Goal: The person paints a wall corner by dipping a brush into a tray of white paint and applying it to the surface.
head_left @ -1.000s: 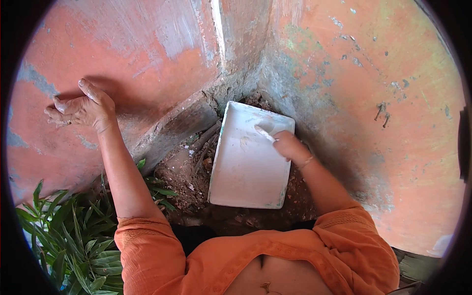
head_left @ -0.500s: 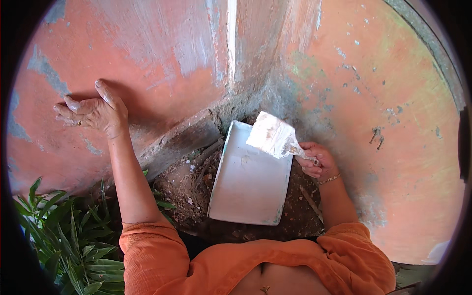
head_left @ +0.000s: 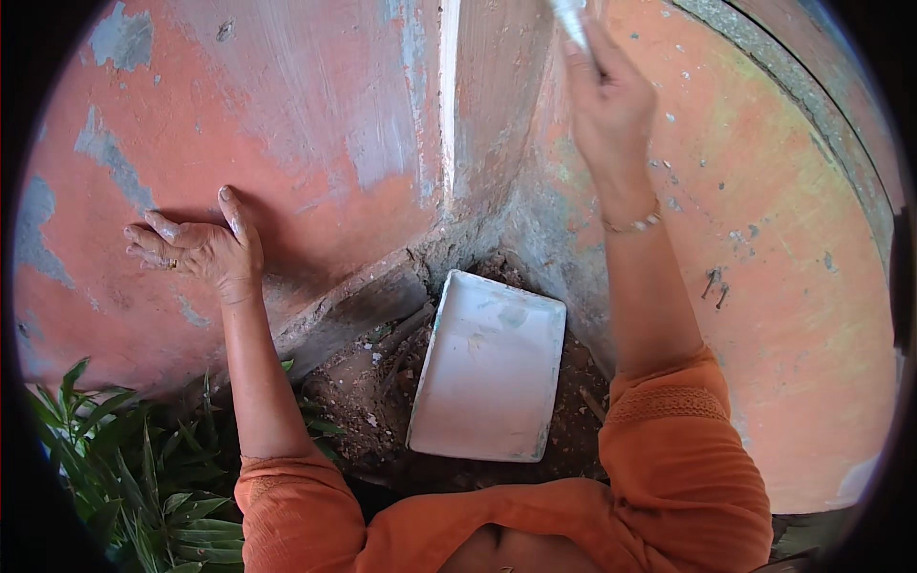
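Peeling orange walls [head_left: 330, 205] are meeting in a scuffed grey corner [head_left: 497, 167], above crumbly brown soil [head_left: 358, 396]. On that soil, near the corner's foot, a shallow white rectangular tray [head_left: 485, 392] is lying. The left hand [head_left: 198, 248] is resting open against the left wall, fingers parted and loosely bent; the raised right hand [head_left: 616, 115] is gripping a white-coated paintbrush [head_left: 570, 21], its head passing out of view, leaving wall contact uncertain.

The far edge of the view cuts off the brush [head_left: 570, 23] in the slightly blurred right hand [head_left: 614, 103], hiding whether its tip touches the wall [head_left: 650, 29]. Near left, dark rim hides some leaves [head_left: 148, 497].
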`<action>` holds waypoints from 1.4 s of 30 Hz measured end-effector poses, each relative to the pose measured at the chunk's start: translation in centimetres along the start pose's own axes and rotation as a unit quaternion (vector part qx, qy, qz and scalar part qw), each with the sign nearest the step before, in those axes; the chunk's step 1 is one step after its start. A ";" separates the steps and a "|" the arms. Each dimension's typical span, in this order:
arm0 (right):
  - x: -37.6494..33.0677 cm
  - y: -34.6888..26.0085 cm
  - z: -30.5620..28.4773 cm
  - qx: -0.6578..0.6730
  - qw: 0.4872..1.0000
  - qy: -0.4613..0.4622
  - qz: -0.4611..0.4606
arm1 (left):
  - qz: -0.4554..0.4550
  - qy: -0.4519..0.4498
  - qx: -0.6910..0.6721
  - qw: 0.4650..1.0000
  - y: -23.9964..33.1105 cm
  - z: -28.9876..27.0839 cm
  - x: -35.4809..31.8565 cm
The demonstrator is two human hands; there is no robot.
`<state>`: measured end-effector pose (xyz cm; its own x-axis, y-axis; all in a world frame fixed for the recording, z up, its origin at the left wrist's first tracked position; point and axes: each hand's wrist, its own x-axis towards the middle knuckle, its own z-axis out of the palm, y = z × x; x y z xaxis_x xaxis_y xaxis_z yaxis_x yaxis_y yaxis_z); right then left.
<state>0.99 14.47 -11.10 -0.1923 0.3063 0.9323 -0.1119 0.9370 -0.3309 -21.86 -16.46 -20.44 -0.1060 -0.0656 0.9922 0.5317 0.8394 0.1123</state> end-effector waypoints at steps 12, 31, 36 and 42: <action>-21.2 6.7 -2.5 -0.135 0.919 -0.332 0.165 | -0.023 -0.027 -0.010 0.999 0.3 -0.5 -0.4; 5.1 -1.0 -2.0 -0.260 0.956 -0.132 0.024 | -0.036 -0.007 -0.066 0.997 0.7 -0.8 -0.2; -12.4 5.2 -3.5 -0.214 0.911 -0.318 0.152 | -0.052 -0.046 -0.087 0.994 0.7 -1.6 0.0; -11.4 5.9 -3.5 -0.285 0.785 -0.526 0.161 | -0.048 -0.049 -0.079 0.994 1.0 -1.3 0.0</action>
<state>5.93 17.12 -23.20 -0.8533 0.5156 0.0775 0.5047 0.8542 -0.1249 -20.21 -16.32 -20.21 -0.2395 -0.0822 0.9674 0.6405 0.7354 0.2211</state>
